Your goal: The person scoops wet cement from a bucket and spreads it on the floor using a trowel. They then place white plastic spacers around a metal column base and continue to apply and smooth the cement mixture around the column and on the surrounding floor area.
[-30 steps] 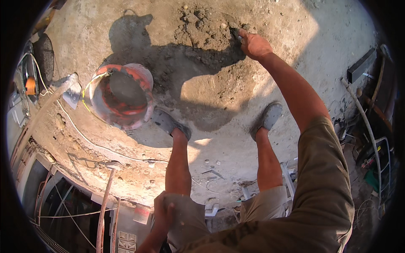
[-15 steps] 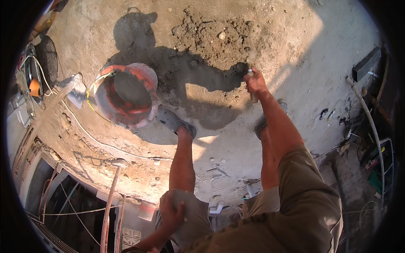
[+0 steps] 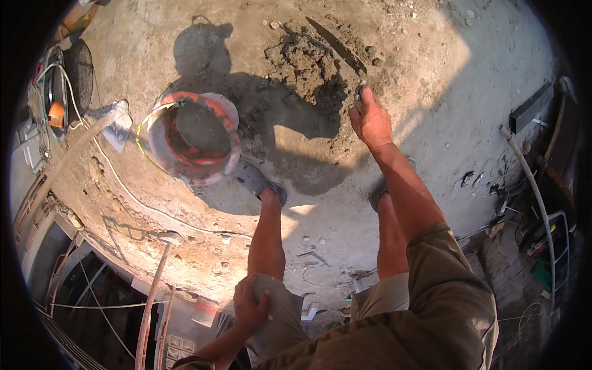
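My right hand (image 3: 374, 121) is closed round the handle of a trowel (image 3: 338, 47). The long dark blade points up and left, lying along the right side of a heap of wet mortar (image 3: 299, 57) on the ground. My left hand (image 3: 250, 307) rests on my left knee, thumb apart from the fingers and nothing in it. Left of the heap stands a red, mortar-smeared bucket (image 3: 233, 132) with grey mix inside and a yellow cord handle. My shadow falls across part of the mortar.
A long-handled tool with a flat metal blade (image 3: 118, 131) lies left of the bucket. A pale cable (image 3: 151, 211) runs across the ground. Another wooden handle (image 3: 154, 296) stands lower left. A black rectangular tube (image 3: 531, 108) and a long pole (image 3: 535, 185) lie to the right.
My right hand has moved upward, and the trowel blade now shows over the right side of the heap. The heap looks more gathered and narrower. My left hand stays on the knee.
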Action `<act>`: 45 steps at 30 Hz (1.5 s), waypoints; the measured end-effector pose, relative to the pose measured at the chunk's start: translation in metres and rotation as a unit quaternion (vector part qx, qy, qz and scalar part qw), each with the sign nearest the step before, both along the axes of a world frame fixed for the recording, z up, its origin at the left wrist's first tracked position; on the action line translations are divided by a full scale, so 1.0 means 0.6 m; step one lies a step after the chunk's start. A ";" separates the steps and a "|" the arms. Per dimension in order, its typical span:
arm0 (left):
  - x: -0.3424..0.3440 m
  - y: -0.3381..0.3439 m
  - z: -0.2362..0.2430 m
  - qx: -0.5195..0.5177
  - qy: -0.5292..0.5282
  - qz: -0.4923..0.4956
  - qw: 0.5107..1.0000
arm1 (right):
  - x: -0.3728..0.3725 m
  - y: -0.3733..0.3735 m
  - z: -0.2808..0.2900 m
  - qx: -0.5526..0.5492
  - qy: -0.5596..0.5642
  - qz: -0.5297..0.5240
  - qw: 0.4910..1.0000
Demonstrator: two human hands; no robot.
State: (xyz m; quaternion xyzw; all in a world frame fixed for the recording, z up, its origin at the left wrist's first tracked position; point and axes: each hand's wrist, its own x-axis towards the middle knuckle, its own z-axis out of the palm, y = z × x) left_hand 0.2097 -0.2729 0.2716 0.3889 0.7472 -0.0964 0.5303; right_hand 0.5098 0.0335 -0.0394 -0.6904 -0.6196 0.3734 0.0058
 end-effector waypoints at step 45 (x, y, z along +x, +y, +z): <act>-0.012 -0.028 -0.012 0.019 -0.033 0.008 0.999 | 0.001 -0.079 -0.100 -0.144 0.026 -0.066 0.987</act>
